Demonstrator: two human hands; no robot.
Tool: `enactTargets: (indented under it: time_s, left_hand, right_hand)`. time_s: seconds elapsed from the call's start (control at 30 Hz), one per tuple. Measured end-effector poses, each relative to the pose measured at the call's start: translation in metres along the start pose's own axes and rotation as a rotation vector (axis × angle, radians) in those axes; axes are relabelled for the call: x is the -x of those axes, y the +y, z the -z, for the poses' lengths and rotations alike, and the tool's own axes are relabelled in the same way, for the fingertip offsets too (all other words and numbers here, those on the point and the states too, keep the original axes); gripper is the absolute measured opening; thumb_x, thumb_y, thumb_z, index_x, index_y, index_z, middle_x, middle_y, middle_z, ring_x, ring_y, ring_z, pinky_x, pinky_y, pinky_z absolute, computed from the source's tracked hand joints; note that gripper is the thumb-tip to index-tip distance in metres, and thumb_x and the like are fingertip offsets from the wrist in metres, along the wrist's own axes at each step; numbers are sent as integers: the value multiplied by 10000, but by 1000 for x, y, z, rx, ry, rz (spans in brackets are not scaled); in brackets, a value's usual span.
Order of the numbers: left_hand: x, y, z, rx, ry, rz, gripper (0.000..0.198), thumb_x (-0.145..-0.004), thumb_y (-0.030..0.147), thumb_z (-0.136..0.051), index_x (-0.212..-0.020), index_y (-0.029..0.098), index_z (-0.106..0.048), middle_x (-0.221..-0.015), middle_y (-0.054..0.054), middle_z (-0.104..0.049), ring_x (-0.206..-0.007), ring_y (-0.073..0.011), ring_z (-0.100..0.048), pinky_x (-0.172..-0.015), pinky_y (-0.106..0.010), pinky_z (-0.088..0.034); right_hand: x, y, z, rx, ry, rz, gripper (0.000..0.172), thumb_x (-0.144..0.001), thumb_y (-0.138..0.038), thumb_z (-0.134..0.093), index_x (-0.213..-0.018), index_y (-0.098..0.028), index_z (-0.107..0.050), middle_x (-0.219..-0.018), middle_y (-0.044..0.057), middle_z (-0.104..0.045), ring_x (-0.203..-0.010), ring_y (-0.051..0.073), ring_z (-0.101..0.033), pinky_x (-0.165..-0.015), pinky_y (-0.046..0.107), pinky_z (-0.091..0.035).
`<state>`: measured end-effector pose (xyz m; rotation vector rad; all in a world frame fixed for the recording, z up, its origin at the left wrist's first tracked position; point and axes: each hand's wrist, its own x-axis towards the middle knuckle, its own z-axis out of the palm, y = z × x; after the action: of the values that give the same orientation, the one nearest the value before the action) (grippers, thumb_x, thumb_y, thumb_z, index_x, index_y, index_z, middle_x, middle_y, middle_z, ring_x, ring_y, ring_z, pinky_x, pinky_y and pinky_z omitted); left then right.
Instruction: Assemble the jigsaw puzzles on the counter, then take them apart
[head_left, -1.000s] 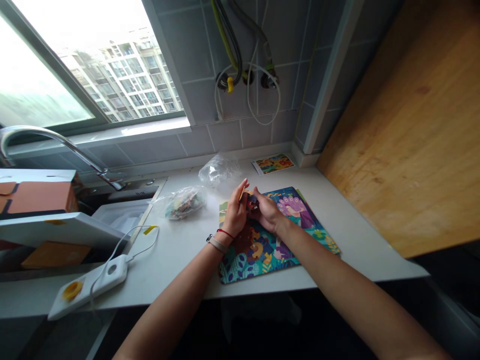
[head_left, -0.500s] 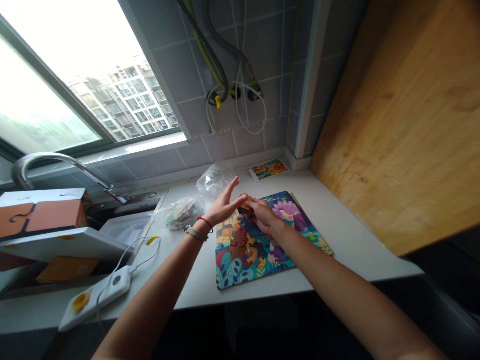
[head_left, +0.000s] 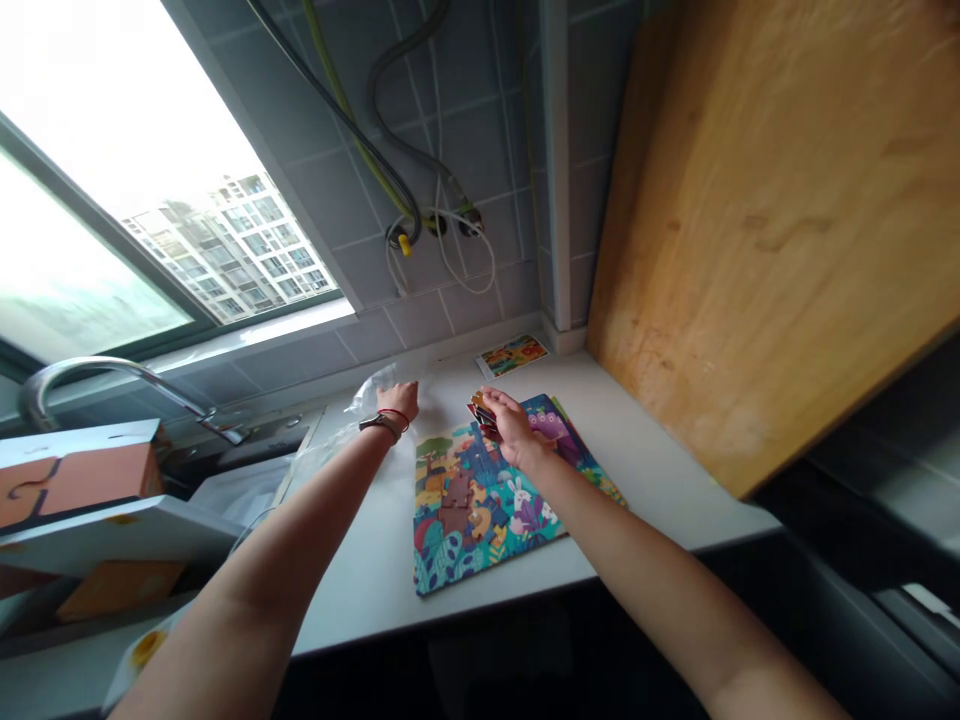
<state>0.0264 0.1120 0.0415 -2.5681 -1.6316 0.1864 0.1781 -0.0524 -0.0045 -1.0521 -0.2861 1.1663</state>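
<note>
Left hand (head_left: pixel 398 398) has been moved beyond the puzzle's (head_left: pixel 517 505) far-left corner, beside plastic bag (head_left: pixel 367 392), finger closure unreadable; pieces (head_left: pixel 480 408) pinched in right hand (head_left: pixel 510 428).

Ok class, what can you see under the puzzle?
Beneath the puzzle is the counter; a thin green edge peeks out near the puzzle's far right corner. What that edge belongs to, and anything else underneath, is covered.

Thin red bracelet (head_left: pixel 402 414) and wider wristband (head_left: pixel 383 423) at the wrist (head_left: pixel 394 420) of the left hand (head_left: pixel 400 395)
</note>
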Motion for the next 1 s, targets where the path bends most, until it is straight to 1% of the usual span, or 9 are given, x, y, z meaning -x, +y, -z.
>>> enactTargets:
  time_s: [0.2, 0.33, 0.43, 0.53, 0.63, 0.73, 0.8, 0.93, 1.0]
  left_hand:
    - [11, -13, -2, -24, -46, 125, 535, -928, 563, -555, -1248, 154, -687, -1197, -224, -735, -1084, -371, -707, -831, -414, -545]
    - [12, -9, -1, -5, -62, 143, 313, -905, 384, -612, -1048, 163, -783, -1079, -207, -772, -976, -348, -737, -801, -400, -536]
    - [16, -6, 9, 26, 19, 92, 307, -934, 282, -546, -1077, 197, -805, -1101, -183, -771, -1003, -342, -731, -840, -419, -526]
    - [32, -4, 20, 63, 128, -14, 330, -957, 301, -529, -1131, 271, -808, -1150, -130, -758, -1079, -329, -701, -881, -405, -512]
    - [60, -1, 24, 109, 211, -111, 287, -954, 318, -563, -1078, 302, -822, -1112, -87, -749, -1033, -286, -698, -797, -337, -505]
    - [88, 4, 20, 154, 267, -157, 213, -934, 313, -614, -964, 281, -823, -984, -61, -741, -882, -231, -695, -698, -295, -472]
    - [100, 6, 16, 255, 329, -182, 161, -900, 345, -676, -857, 243, -794, -846, -41, -715, -770, -196, -667, -676, -279, -456]
    - [107, 8, 7, 747, 509, -102, 245, -866, 413, -684, -743, 209, -627, -631, 25, -603, -574, -136, -558, -578, -241, -408]
    - [107, 12, 4, 893, 526, -72, 264, -904, 430, -599, -757, 219, -541, -589, 50, -555, -518, -118, -505, -524, -220, -373]
  right_hand:
    - [4, -1, 0, 32, -8, -3, 222, -881, -295, -699, -1095, -236, -693, -782, -33, -711, -522, 83, -609, -401, 147, -419]
    - [5, -4, 1, 55, -22, 5, 230, -867, -294, -697, -1090, -236, -697, -826, -19, -730, -558, 91, -628, -416, 149, -429]
    - [3, -4, 1, 67, -36, 17, 226, -855, -286, -698, -1074, -230, -713, -858, -10, -737, -553, 85, -612, -413, 150, -422]
    - [4, -7, 0, 73, -51, 37, 233, -849, -262, -690, -1073, -220, -735, -875, -3, -743, -545, 77, -594, -395, 145, -383]
    - [12, -12, -2, 59, -184, 85, 286, -848, -259, -679, -1122, -210, -745, -872, 15, -742, -589, 93, -629, -378, 143, -336]
    - [21, -18, -3, 49, -463, 59, 306, -853, -259, -663, -1137, -179, -745, -825, 33, -725, -570, 96, -623, -365, 150, -302]
    - [25, -20, -4, 70, -575, -9, 285, -860, -244, -645, -1115, -164, -744, -796, 31, -715, -516, 82, -580, -355, 154, -296]
    - [23, -21, -2, 108, -526, -113, 218, -840, -169, -591, -1008, -140, -727, -733, 17, -688, -453, 62, -512, -331, 150, -279]
    - [23, -22, 0, 111, -570, -123, 234, -829, -169, -582, -1015, -135, -719, -698, 2, -666, -421, 52, -469, -323, 146, -258]
